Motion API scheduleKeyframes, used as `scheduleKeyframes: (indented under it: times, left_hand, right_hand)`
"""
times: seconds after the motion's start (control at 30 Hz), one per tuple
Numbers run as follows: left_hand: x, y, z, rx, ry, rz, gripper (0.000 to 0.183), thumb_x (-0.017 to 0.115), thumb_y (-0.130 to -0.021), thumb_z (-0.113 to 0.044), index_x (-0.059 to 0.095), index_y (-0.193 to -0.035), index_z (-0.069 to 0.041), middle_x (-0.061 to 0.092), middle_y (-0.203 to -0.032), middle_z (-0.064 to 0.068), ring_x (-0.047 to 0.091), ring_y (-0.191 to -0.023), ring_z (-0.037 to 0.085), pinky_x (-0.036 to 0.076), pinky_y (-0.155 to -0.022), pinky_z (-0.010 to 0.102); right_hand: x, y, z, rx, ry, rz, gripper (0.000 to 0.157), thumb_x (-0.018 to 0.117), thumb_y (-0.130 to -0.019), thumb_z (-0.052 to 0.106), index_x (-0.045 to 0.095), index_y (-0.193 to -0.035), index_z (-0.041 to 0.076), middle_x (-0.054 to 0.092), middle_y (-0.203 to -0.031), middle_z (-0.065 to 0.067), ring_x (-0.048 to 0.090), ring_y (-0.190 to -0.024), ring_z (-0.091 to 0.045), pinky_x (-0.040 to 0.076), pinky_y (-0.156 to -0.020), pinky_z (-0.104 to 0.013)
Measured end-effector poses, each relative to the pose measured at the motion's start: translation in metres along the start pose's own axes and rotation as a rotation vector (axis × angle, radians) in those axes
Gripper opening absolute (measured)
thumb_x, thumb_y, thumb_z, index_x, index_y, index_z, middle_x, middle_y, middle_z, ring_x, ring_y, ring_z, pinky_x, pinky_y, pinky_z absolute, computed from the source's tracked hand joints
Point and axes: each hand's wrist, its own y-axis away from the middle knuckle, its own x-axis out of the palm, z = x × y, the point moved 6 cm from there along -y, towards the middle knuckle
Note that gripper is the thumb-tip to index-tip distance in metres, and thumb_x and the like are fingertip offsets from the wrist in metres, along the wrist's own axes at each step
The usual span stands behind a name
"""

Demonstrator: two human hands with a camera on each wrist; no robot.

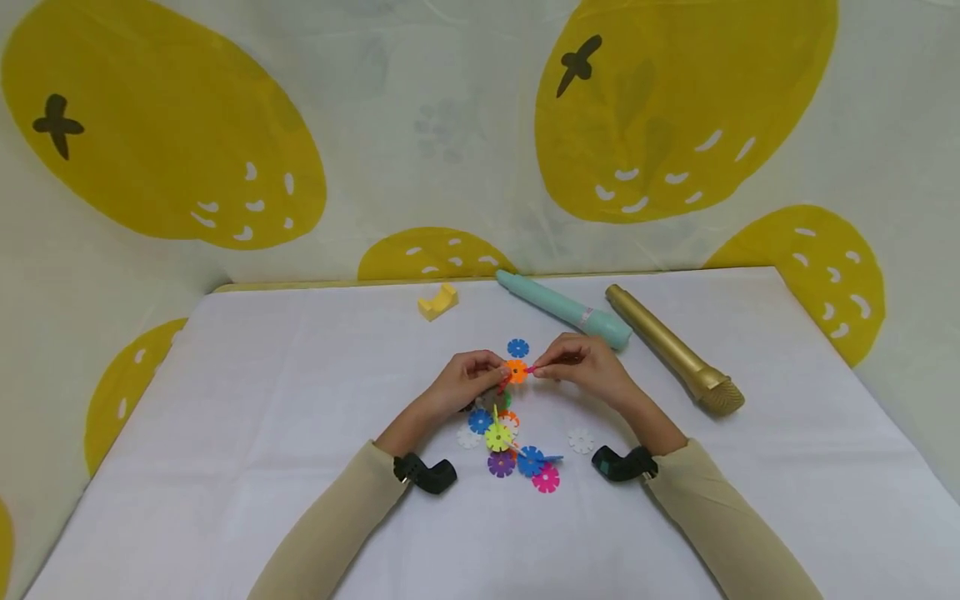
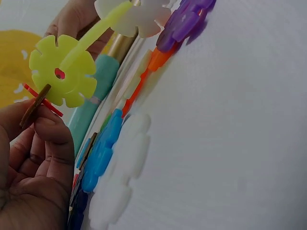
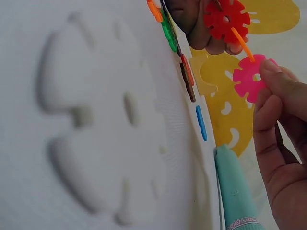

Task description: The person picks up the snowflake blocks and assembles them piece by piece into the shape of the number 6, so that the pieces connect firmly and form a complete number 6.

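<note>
My left hand (image 1: 468,379) pinches a brown notched plastic disc (image 2: 36,106) and a red one (image 3: 216,24) by their edges, thumb against fingers. Fixed to the red piece is an orange disc (image 1: 520,366), which faces the head camera. From the other side, my right hand (image 1: 588,365) holds a pink disc (image 3: 245,80) between thumb and fingertips. Its edge meets the orange disc's edge; how deep the slots engage, I cannot tell. A yellow-green disc (image 2: 72,88) stands near the left wrist camera and hides part of this work.
Below my hands lies a loose pile with blue (image 1: 531,461), purple (image 1: 501,469) and white discs (image 1: 581,435). Another blue disc (image 1: 517,342) lies beyond them. Farther back are a teal microphone-shaped tube (image 1: 555,304), a gold microphone (image 1: 667,346) and a yellow curved block (image 1: 438,305).
</note>
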Motion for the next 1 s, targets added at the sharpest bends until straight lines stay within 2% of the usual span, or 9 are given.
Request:
scheduleKeyframes:
  times: [0.2, 0.4, 0.63, 0.83, 0.93, 1.0]
  left_hand:
    - [-0.001, 0.003, -0.004, 0.022, 0.009, 0.003, 0.025, 0.058, -0.099, -0.018, 0.064, -0.109, 0.005, 0.067, -0.088, 0.007, 0.056, -0.072, 0.011, 0.047, -0.067, 0.021]
    - [0.0, 0.003, -0.007, 0.03, -0.006, 0.012, 0.02, 0.057, -0.099, -0.014, 0.062, -0.106, 0.004, 0.063, -0.083, 0.0, 0.053, -0.067, 0.012, 0.044, -0.061, 0.021]
    - [0.005, 0.0, -0.005, 0.031, -0.001, 0.026, 0.022, 0.06, -0.097, -0.016, 0.064, -0.107, 0.003, 0.063, -0.086, 0.001, 0.055, -0.072, 0.013, 0.046, -0.066, 0.022]
    - [0.004, 0.0, -0.003, 0.029, 0.003, 0.014, 0.022, 0.062, -0.096, -0.016, 0.065, -0.105, 0.004, 0.059, -0.078, 0.0, 0.052, -0.069, 0.014, 0.044, -0.063, 0.022]
    - [0.004, 0.0, -0.002, 0.02, 0.008, 0.016, 0.022, 0.062, -0.097, -0.017, 0.064, -0.105, 0.004, 0.061, -0.081, 0.0, 0.053, -0.071, 0.014, 0.045, -0.065, 0.022]
    - [0.004, 0.0, -0.001, 0.006, 0.016, 0.013, 0.023, 0.062, -0.096, -0.018, 0.064, -0.106, 0.003, 0.062, -0.083, 0.0, 0.054, -0.072, 0.014, 0.046, -0.066, 0.022]
  right_hand:
    - [0.002, 0.0, 0.008, -0.052, 0.012, -0.019, 0.008, 0.077, -0.08, -0.001, 0.076, -0.089, -0.001, 0.067, -0.081, -0.012, 0.057, -0.067, -0.014, 0.049, -0.058, -0.023]
    - [0.005, 0.0, 0.016, -0.087, 0.04, -0.001, 0.008, 0.077, -0.08, -0.003, 0.075, -0.088, -0.002, 0.068, -0.082, -0.013, 0.06, -0.07, -0.013, 0.05, -0.061, -0.022]
    - [0.002, 0.0, 0.018, 0.024, 0.101, 0.033, 0.009, 0.079, -0.078, 0.001, 0.077, -0.087, 0.003, 0.068, -0.08, -0.007, 0.058, -0.069, -0.013, 0.049, -0.061, -0.022]
    - [0.008, -0.001, 0.014, 0.055, 0.046, 0.125, 0.011, 0.078, -0.081, 0.003, 0.075, -0.092, 0.001, 0.07, -0.088, -0.01, 0.063, -0.075, -0.017, 0.055, -0.068, -0.025]
    - [0.008, -0.001, 0.008, 0.076, 0.084, 0.153, 0.015, 0.077, -0.082, 0.005, 0.073, -0.096, 0.002, 0.07, -0.092, -0.01, 0.063, -0.078, -0.018, 0.054, -0.069, -0.025]
    - [0.006, 0.0, 0.003, 0.119, 0.105, 0.185, 0.019, 0.077, -0.083, 0.008, 0.07, -0.099, 0.001, 0.067, -0.093, -0.009, 0.061, -0.076, -0.02, 0.054, -0.066, -0.026]
